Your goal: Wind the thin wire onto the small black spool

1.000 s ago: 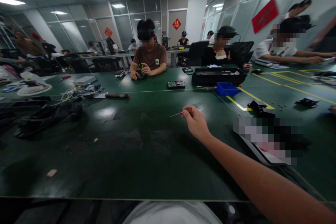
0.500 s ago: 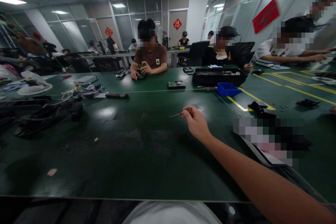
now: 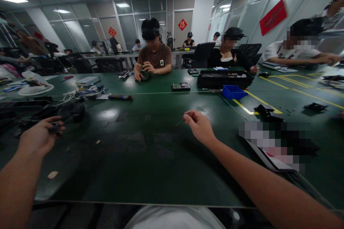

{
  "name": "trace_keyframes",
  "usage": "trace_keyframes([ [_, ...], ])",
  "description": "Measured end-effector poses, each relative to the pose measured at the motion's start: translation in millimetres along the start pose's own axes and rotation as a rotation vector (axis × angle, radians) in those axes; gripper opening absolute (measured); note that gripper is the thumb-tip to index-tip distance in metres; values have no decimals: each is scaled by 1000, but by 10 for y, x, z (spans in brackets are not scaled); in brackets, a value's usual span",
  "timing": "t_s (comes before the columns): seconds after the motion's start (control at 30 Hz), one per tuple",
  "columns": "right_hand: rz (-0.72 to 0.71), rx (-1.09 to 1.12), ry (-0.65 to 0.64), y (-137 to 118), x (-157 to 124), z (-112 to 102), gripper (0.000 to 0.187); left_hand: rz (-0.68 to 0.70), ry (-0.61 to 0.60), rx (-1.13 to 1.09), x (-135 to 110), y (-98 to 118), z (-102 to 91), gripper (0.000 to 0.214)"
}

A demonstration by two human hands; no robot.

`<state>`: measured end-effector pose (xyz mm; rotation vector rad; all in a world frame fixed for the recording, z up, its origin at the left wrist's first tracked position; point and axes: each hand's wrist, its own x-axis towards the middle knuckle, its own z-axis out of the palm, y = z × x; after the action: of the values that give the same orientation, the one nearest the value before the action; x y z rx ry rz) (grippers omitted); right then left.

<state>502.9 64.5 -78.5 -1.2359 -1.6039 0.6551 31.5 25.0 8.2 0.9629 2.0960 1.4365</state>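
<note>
My right hand [image 3: 200,126] is over the middle of the green table [image 3: 129,179], its fingers closed on a thin screwdriver [image 3: 179,123]. The slim metal shaft points left and down, with a bit of red showing at the fingertips; the palm hides the rest. On the left, my left hand [image 3: 37,137] is raised above the table, fingers curled round a small dark ring-shaped object [image 3: 54,127]. What kind of object it is I cannot make out. Just beyond that hand lies a black bag-like item [image 3: 73,112].
Ahead lie a hard drive [image 3: 181,86], a marker-like tool [image 3: 120,97], a blue bin [image 3: 233,92] and a long black tray [image 3: 224,79]. Black brackets [image 3: 268,113] and papers [image 3: 268,150] are on the right. Across the table sits a person in brown [image 3: 158,57].
My left hand has come into view from the left with the dark ring-shaped object. My right hand has barely moved; the screwdriver's tip has tilted further down.
</note>
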Motion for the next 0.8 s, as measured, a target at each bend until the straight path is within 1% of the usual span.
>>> trace_keyframes([
  [0.07, 1, -10, -13, -2, -9, -3, 27, -83, -93, -163, -33, 17, 232, 26],
  [0.1, -1, -28, -11, -10, -15, -6, 28, -67, -186, -177, -81, 45, 379, 30],
  [0.13, -5, -51, -6, -25, -23, -10, 30, -26, -247, -161, -147, 82, 539, 33],
  [0.2, -19, -92, 12, -72, -41, -20, 32, 42, -423, -120, -326, 173, 872, 39],
  [0.23, -24, -98, 18, -100, -52, -24, 32, 70, -488, -108, -431, 219, 1034, 41],
  [0.33, -43, -111, 11, -166, -83, -31, 33, 155, -690, -105, -770, 345, 1468, 39],
  [0.43, -60, -151, -1, -183, -102, -27, 33, 120, -883, -196, -1089, 442, 1812, 31],
  [0.47, -66, -158, 4, -180, -105, -25, 33, 120, -917, -209, -1181, 466, 1910, 29],
  [0.53, -80, -161, 26, -173, -108, -26, 31, 195, -932, -172, -1333, 485, 2087, 31],
  [0.63, -102, -159, 48, -176, -110, -36, 29, 417, -849, -62, -1468, 416, 2301, 47],
  [0.67, -107, -151, 51, -179, -112, -39, 29, 476, -818, -37, -1487, 366, 2355, 48],
  [0.73, -117, -114, 64, -183, -119, -41, 28, 549, -778, -5, -1494, 243, 2428, 41],
  [0.8, -124, -57, 89, -182, -129, -34, 27, 592, -765, 19, -1471, 121, 2458, 34],
])
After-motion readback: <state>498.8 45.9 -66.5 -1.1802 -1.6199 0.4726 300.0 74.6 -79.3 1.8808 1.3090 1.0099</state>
